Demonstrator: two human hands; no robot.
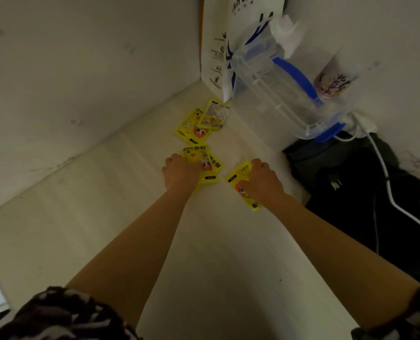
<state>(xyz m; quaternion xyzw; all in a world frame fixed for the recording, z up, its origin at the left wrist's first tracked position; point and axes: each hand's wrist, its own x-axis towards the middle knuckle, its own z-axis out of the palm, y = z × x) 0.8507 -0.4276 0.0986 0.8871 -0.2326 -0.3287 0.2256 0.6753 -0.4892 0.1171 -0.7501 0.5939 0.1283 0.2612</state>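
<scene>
Several small yellow snack packets lie on a white table (106, 217) near a wall corner. My left hand (179, 171) rests with curled fingers on a small stack of packets (210, 163) in the middle. My right hand (261, 179) grips a single yellow packet (238, 177) to the right of that stack, its fingers curled over the packet's edge. Two more packets (200, 122) lie overlapping farther back, close to the corner.
A clear plastic container with blue latches (285, 89) lies tilted at the back right, beside a white paper bag (231, 40) and a printed cup (334, 82). A black bag (351, 192) with white cables (388, 190) fills the right side past the table's edge.
</scene>
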